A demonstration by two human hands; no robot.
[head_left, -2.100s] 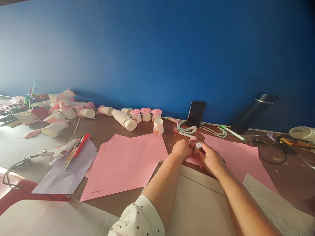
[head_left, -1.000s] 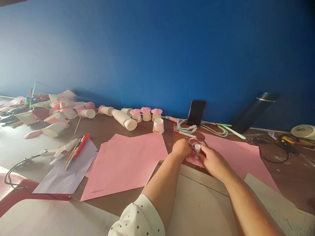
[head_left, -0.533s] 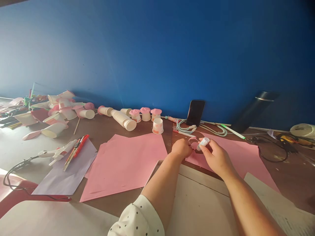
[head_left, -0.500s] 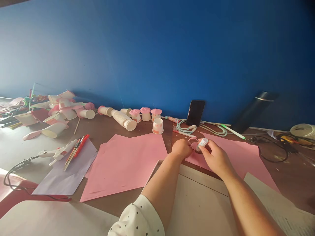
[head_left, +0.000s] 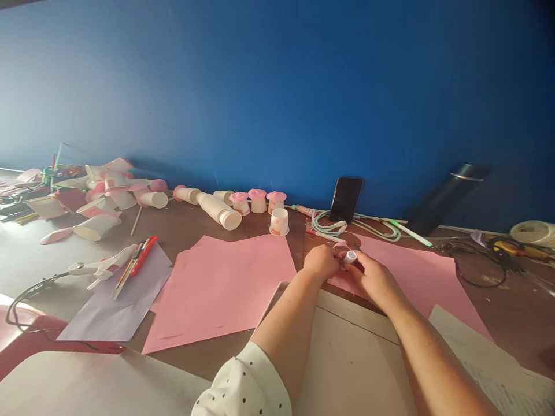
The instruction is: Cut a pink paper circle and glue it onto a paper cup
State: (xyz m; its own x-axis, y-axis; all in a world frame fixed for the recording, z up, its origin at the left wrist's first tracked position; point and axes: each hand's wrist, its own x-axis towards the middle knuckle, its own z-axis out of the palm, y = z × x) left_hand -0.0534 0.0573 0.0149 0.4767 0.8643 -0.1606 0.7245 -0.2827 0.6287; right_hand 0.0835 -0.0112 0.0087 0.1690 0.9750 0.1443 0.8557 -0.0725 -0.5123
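Observation:
My right hand (head_left: pixel 375 280) is closed around a small white glue stick (head_left: pixel 349 257), whose lower end is hidden by my fingers. Beside it, my left hand (head_left: pixel 321 263) pinches a small pink paper piece (head_left: pixel 339 249), mostly covered by both hands. The hands almost meet over the near left corner of a pink sheet (head_left: pixel 411 271). Just beyond the left hand stands a white paper cup (head_left: pixel 278 222) with orange windows and a door drawn on it. Behind that cup are several cups with pink paper roofs (head_left: pixel 257 194).
A stack of pink sheets (head_left: pixel 225 289) lies left of my arms. A red utility knife (head_left: pixel 135 263) and a white glue gun (head_left: pixel 103 267) rest on lilac paper (head_left: pixel 108 315). Stacked cups (head_left: pixel 217 211), a phone (head_left: pixel 346 199), a coiled cable (head_left: pixel 323 222) and a dark bottle (head_left: pixel 448 199) line the wall.
My right hand has moved slightly left and down toward my left hand. The glue stick has shifted with it, lower and closer to the paper piece.

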